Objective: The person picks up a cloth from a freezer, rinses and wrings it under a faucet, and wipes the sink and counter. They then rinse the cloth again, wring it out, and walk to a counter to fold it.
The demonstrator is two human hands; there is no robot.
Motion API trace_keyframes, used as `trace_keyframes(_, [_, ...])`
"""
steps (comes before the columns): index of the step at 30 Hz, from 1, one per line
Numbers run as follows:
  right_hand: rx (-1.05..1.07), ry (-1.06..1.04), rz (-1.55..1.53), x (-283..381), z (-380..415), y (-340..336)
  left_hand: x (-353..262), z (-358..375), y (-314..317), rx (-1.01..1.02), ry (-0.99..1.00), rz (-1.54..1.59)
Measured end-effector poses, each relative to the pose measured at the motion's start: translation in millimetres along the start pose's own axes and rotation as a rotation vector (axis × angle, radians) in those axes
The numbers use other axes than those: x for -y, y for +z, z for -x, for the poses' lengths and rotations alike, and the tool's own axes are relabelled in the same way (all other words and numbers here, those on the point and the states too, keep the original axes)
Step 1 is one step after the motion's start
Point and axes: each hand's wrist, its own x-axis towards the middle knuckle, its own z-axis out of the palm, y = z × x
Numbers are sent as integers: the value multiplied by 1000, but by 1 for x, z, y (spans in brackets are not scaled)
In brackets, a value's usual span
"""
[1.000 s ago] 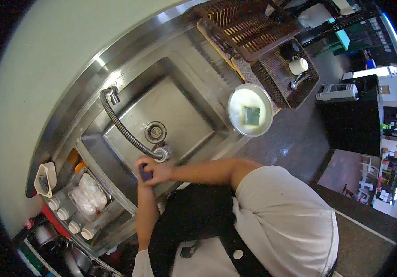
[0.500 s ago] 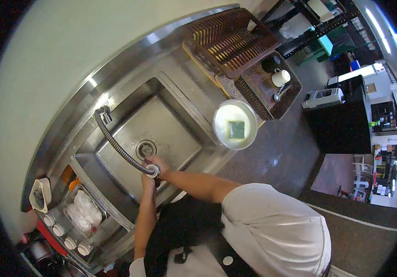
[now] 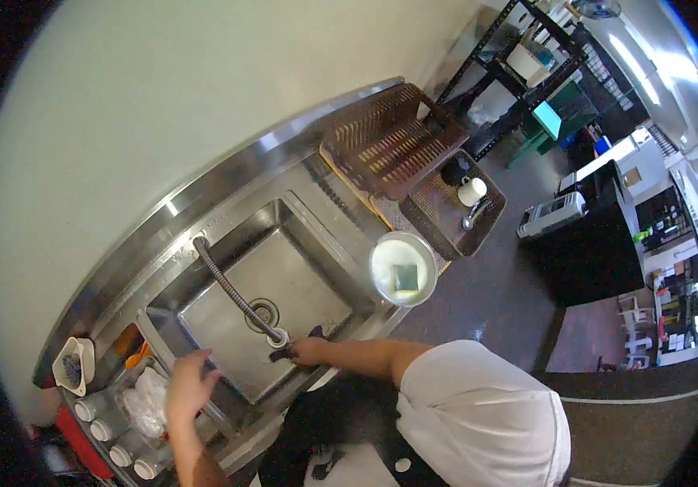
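My left hand [image 3: 190, 388] is raised over the near left edge of the sink, fingers apart and nothing in it. Beneath the faucet head [image 3: 281, 338], my right hand [image 3: 311, 351] is closed around a small dark object [image 3: 283, 355], whose ends stick out on both sides of the fist; its kind I cannot tell. The flexible metal faucet hose [image 3: 237, 290] arches over the steel sink [image 3: 304, 280] down to that hand. Farther back in the basin is the round drain [image 3: 263, 314].
Right of the sink stands a round tub [image 3: 381, 291] of whitish contents with a green sponge [image 3: 405, 277]. Behind it are a brown dish rack [image 3: 394, 134] and a basket [image 3: 430, 207] holding a white mug [image 3: 471, 191]. Several white-capped jars [image 3: 102, 429] and a plastic bag [image 3: 147, 402] line the left.
My left hand has come away from my right and moved left, opening. My right hand has shifted slightly right, still closed on the dark object. The camera view has tilted upward.
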Motion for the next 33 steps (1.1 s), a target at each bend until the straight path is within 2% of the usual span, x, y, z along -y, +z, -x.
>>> trace_keyframes(1, [89, 0, 52, 3, 6, -5, 1, -1, -16, 6, 16, 191])
trace_keyframes(2, [179, 1, 99, 7, 10, -9, 8, -11, -19, 2, 16, 193])
trace_keyframes(4, [183, 56, 92, 7, 10, -11, 35, -36, -11, 171, -22, 1046])
trace_keyframes(6, [253, 153, 88, 20, 16, -32, 67, -76, 61, 241, -350, 1215])
trace_keyframes(7, [253, 145, 92, 21, 18, -33, 79, -78, 117, 279, -145, 270])
trace_keyframes(9, [172, 90, 164, 10, 18, -32, 73, -69, 146, 273, 63, -671])
trace_keyframes(11, [186, 191, 152, -7, 9, -15, 10, -34, 110, 105, -136, 42])
trace_keyframes(13, [237, 145, 88, -15, 6, -16, -23, 3, 46, 32, 116, 223])
trace_keyframes(15, [179, 133, 41, -10, 9, -23, -37, 40, 13, 84, 329, 656])
trace_keyframes(16, [152, 145, 73, -14, 8, -16, -44, 55, 1, 80, 283, 668])
trace_keyframes(18, [138, 235, 95, -29, -6, 1, -58, 76, -16, 232, 750, 997])
trace_keyframes(19, [165, 313, 88, -32, -13, 8, -64, 83, -18, 228, 703, 1018])
trace_keyframes(21, [211, 264, 17, 5, -3, -23, -71, 93, -19, 382, 942, 953])
trace_keyframes(22, [220, 269, -80, 16, -1, -30, -73, 101, -18, 396, 906, 913])
trace_keyframes(25, [48, 273, -266, 34, -4, -37, -72, 118, -14, 309, 866, 931])
trace_keyframes(27, [-66, 352, -385, 54, 0, -47, -69, 130, -7, 303, 849, 942])
trace_keyframes(28, [-103, 396, -455, 67, 4, -57, -65, 136, -3, 376, 846, 973])
trace_keyframes(30, [-85, 378, -551, 57, 0, -56, -57, 142, 2, 450, 832, 1016])
trace_keyframes(32, [-107, 195, -547, 7, -31, -25, -46, 144, 6, 604, 890, 1015])
trace_keyframes(33, [-108, 139, -549, -18, -47, -9, -42, 144, 5, 611, 881, 1033])
